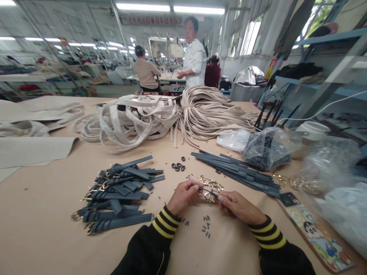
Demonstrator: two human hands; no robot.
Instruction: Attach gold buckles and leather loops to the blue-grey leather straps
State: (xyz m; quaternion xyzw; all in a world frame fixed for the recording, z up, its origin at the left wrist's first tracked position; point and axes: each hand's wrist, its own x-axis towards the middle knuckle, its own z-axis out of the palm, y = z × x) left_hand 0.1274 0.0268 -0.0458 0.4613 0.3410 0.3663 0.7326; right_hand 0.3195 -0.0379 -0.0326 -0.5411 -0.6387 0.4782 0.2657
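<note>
My left hand [184,197] and my right hand [242,207] are both closed in a pinch, one at each end of a narrow dark blue strap [210,191]. The strap is seen edge-on and partly covered by my fingers. Just behind and below it lies a loose heap of gold buckles [208,181]. To the left rests a pile of dark blue straps fitted with gold buckles [120,194]. Several black loops [178,167] sit beyond my left hand. Small dark pieces [206,226] are scattered on the table between my wrists.
Plain dark blue straps [237,172] lie fanned at the right, beside plastic bags [268,149] and a phone in a patterned case [315,233]. Beige straps [134,118] and a bundle of thin beige strips [209,110] cover the table's far side. People [195,61] are beyond it.
</note>
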